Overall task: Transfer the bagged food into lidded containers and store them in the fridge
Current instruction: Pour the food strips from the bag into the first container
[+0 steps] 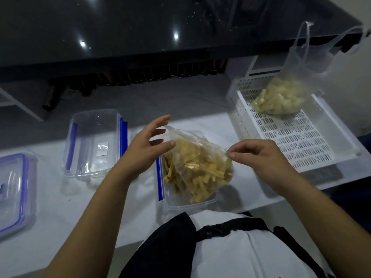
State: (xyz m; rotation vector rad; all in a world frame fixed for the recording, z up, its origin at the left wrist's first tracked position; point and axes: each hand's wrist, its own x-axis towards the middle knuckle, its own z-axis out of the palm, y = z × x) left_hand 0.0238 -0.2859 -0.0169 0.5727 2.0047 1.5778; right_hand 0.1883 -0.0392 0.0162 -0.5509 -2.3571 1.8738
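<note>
A: At six o'clock on the counter, the bag of yellow strips sits in the open container.

B: The right hand pinches its edge; the left hand, fingers spread, perhaps only touches. It should pull the mouth wide and tip low.

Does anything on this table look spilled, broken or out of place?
Nothing stands out. The clear bag of yellow strips sits in a clear lidless container, no spill visible; the second bag of pale food rests in the white perforated tray.
</note>
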